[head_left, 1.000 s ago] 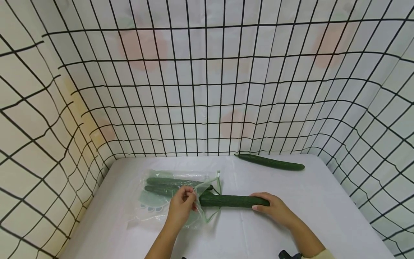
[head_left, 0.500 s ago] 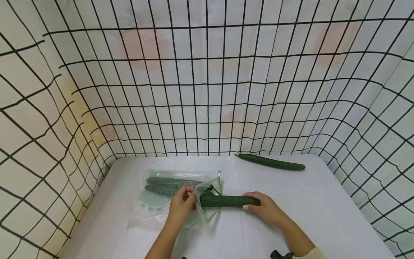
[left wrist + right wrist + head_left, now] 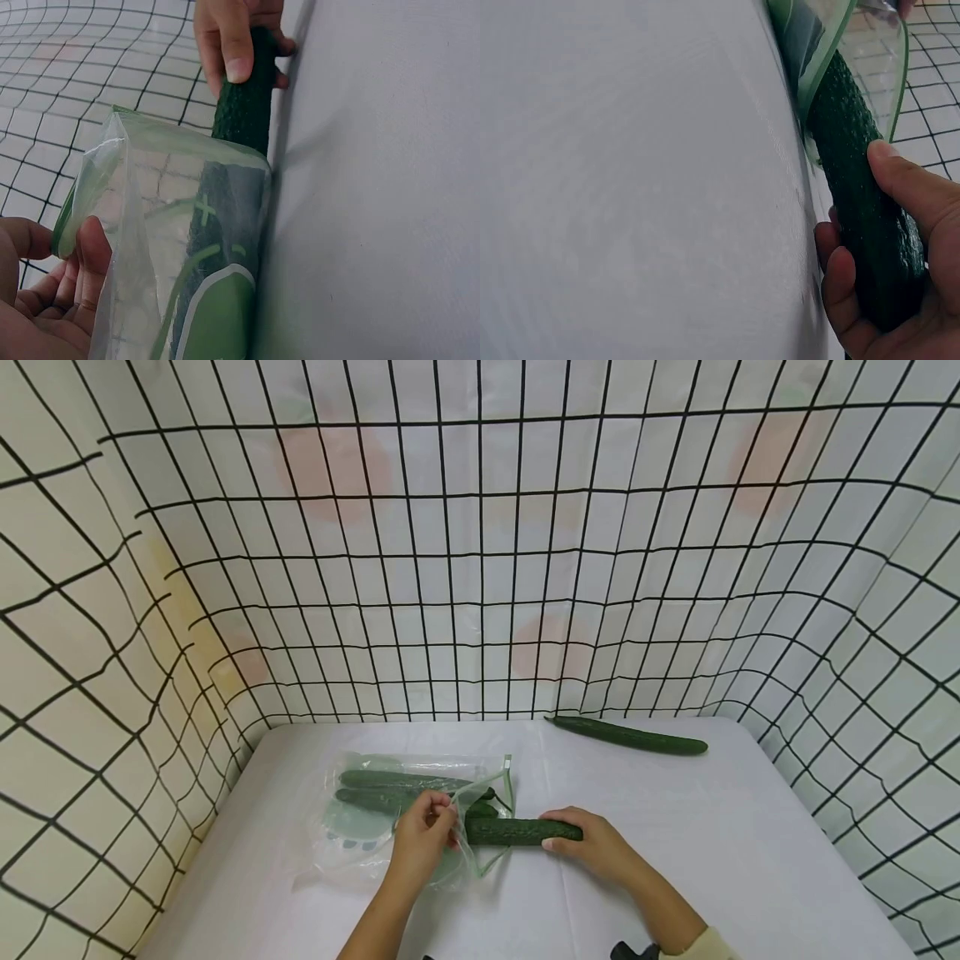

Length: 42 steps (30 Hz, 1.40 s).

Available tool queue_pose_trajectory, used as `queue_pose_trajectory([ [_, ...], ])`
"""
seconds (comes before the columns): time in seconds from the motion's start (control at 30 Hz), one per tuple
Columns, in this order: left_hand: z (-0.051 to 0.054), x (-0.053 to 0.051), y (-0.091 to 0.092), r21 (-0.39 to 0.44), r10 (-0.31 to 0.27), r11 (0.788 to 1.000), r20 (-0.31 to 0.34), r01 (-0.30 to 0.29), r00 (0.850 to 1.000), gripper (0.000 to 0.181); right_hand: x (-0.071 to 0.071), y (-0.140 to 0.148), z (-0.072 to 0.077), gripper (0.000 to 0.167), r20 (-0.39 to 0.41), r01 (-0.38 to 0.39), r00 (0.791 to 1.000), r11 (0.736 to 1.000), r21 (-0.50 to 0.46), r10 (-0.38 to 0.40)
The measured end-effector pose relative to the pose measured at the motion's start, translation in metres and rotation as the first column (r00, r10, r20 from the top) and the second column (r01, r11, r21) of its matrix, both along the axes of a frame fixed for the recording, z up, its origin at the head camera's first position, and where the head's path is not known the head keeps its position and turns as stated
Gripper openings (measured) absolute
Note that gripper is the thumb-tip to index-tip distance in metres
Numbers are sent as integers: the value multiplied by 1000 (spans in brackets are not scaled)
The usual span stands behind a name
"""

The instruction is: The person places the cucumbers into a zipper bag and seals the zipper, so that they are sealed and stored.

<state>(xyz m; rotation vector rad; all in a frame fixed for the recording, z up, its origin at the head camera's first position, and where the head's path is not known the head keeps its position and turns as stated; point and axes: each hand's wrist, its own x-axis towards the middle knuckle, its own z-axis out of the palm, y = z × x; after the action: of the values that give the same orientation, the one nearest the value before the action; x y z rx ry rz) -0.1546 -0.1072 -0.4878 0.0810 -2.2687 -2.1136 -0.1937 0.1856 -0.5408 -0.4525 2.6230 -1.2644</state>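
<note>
In the head view a clear zip bag [image 3: 360, 860] with a green-edged mouth lies on the table, its opening toward the right. Two cucumbers [image 3: 397, 779] lie inside it, seen through the plastic. My left hand [image 3: 422, 835] pinches the rim of the bag's mouth between thumb and finger, as the left wrist view shows. My right hand [image 3: 592, 843] grips the outer end of another cucumber [image 3: 862, 202], which runs partway through the mouth into the bag. Its inner end is hidden by the left hand and the printed plastic [image 3: 217, 315].
One more cucumber [image 3: 630, 737] lies loose at the back right of the white table [image 3: 750, 843]. Black wire grid [image 3: 480, 560] panels stand around the back and sides. A dark wrist mount [image 3: 633, 951] shows at the bottom edge.
My right hand has moved left, sliding its cucumber farther into the bag, so less of it shows outside. The left hand stays at the bag's rim.
</note>
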Motion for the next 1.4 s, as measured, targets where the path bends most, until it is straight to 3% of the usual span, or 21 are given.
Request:
queue_pose_trajectory([
  [0.33, 0, 0, 0, -12, 1, 1000, 5, -1, 1000, 15, 0, 14, 8, 49, 27, -64, 998, 998, -2, 64],
  [0.7, 0, 1, 1, -8, 2, 1000, 11, -2, 1000, 15, 2, 18, 3, 50, 19, -90, 996, 996, -6, 90],
  [1.13, 1, 0, 1, 7, 1, 1000, 22, -1, 1000, 13, 5, -6, 1, 52, 48, -54, 997, 997, -56, 56],
  [1.4, -2, -1, 1, 4, -1, 1000, 21, 1, 1000, 12, 6, -26, 2, 50, 41, -71, 996, 992, -104, 75],
])
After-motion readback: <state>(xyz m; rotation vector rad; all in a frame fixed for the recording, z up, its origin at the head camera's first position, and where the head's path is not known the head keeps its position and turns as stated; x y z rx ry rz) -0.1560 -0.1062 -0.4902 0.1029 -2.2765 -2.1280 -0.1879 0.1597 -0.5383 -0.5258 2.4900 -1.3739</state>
